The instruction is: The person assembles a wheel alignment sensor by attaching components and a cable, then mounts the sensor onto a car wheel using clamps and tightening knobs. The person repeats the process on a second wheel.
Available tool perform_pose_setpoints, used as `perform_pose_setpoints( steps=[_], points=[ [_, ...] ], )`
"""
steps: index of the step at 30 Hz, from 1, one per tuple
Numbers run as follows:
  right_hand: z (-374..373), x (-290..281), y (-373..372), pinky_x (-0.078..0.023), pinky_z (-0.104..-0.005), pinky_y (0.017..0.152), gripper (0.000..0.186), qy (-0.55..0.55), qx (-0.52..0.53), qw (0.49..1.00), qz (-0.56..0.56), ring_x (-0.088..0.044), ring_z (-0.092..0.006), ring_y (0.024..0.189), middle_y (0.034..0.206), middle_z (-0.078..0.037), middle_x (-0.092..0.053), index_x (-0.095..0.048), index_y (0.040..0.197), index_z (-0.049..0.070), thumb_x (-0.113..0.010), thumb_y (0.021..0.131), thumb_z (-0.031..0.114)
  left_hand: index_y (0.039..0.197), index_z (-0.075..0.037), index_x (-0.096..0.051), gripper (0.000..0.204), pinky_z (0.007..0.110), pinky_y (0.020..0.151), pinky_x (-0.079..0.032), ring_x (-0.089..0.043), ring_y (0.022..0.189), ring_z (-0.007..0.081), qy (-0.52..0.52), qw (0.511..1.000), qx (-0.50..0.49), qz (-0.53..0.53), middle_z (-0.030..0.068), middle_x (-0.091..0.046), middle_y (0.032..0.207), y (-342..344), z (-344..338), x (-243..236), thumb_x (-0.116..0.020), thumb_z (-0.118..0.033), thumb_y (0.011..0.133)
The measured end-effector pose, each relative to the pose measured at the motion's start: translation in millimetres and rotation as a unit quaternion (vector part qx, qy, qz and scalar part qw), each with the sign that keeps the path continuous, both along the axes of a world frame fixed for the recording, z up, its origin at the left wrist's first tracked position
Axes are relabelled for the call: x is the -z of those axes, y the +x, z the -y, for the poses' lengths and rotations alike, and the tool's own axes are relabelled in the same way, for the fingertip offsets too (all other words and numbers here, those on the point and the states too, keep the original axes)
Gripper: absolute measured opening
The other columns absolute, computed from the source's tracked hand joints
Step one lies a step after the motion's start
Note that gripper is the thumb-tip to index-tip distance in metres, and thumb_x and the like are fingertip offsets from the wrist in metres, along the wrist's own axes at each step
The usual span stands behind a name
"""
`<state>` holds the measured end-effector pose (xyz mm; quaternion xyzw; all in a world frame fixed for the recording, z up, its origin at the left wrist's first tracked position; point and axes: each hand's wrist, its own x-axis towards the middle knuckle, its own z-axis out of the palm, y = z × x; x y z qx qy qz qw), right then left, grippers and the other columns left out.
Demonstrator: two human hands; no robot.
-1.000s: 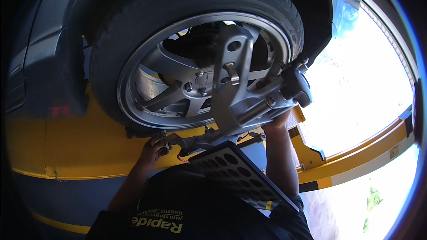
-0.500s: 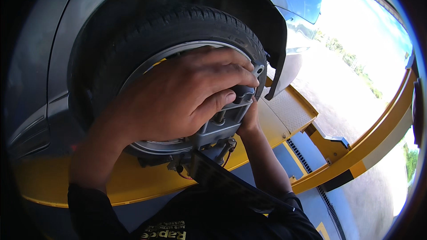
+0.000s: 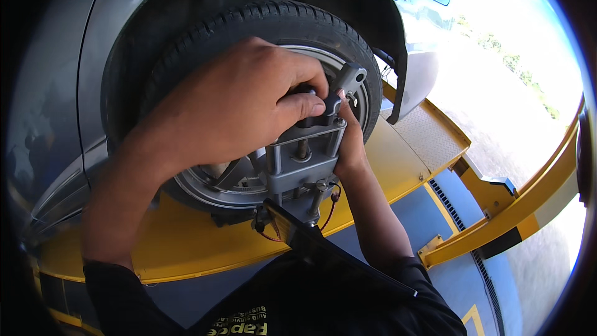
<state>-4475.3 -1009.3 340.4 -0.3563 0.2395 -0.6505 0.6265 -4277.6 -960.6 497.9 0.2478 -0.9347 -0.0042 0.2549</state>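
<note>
A grey metal wheel clamp [image 3: 292, 177] sits against the alloy wheel [image 3: 224, 199] inside its black tyre [image 3: 205, 34]. My left hand [image 3: 245, 106] is closed on the black knob [image 3: 317, 121] at the clamp's top, thumb over it and fingers bent behind it. My right hand [image 3: 348, 143] grips the clamp's right side below the upper arm, its fingers partly hidden. A dark flat board [image 3: 336, 261] on the clamp juts toward my body, with red cords hanging beside it.
The silver car body [image 3: 56, 106] surrounds the wheel. It stands on a yellow lift ramp [image 3: 186, 242] with a checker plate [image 3: 423, 137]. A yellow curved beam [image 3: 510, 211] is at the right, a drain grate [image 3: 454, 199] in the blue floor, and a bright outdoor area beyond.
The clamp has gone from tilted in front of the wheel to upright against it. My left hand has come from the lower clamp to the top, its fingers now curled tighter on the knob.
</note>
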Motion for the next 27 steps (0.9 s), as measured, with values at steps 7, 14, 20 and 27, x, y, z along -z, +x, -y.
perform_pose_setpoints(
  steps=[7, 14, 20, 27],
  points=[
    [-4, -3, 4, -0.055, -0.0378, 0.096, 0.068, -0.007, 0.043, 0.999, -0.005, -0.070, -0.0265, 0.108, 0.122, -0.019, -0.068, -0.056, 0.136, -0.005, -0.057, 0.103, 0.055, 0.094, 0.001, -0.070, 0.021, 0.045, 0.069, -0.049, -0.065, 0.074, 0.0338, -0.112, 0.981, 0.156, 0.033, 0.0172, -0.069, 0.088, -32, 58, -11, -0.068, -0.019, 0.096],
    [-3, -7, 3, -0.059, -0.0380, 0.093, 0.066, -0.003, 0.028, 0.999, -0.028, -0.072, -0.0259, 0.104, 0.119, -0.018, -0.071, -0.058, 0.136, 0.001, -0.057, 0.102, 0.057, 0.086, -0.003, -0.076, 0.037, 0.046, 0.080, -0.056, -0.070, 0.079, 0.0369, -0.096, 0.980, -0.113, 0.131, 0.0186, -0.070, 0.077, -6, 33, -22, -0.059, -0.034, 0.100],
    [-8, -15, 7, -0.061, -0.0381, 0.090, 0.061, -0.010, 0.032, 0.999, -0.036, -0.073, -0.0246, 0.102, 0.118, -0.014, -0.071, -0.056, 0.138, 0.005, -0.052, 0.104, 0.055, 0.084, -0.001, -0.065, 0.049, 0.046, 0.070, -0.046, -0.060, 0.073, 0.0371, -0.039, 0.983, -0.028, 0.179, 0.0156, -0.060, 0.075, 15, 11, -28, -0.061, -0.046, 0.101],
    [1, -9, 7, -0.058, -0.0411, 0.096, 0.051, -0.023, 0.111, 0.994, -0.001, -0.070, -0.0262, 0.109, 0.120, -0.014, -0.071, -0.057, 0.136, 0.005, -0.042, 0.107, 0.044, 0.099, -0.004, -0.072, 0.046, 0.042, 0.079, -0.052, -0.067, 0.085, 0.0311, -0.097, 0.980, 0.094, 0.147, 0.0150, -0.067, 0.094, -16, 32, -31, -0.063, -0.049, 0.098]
  ],
)
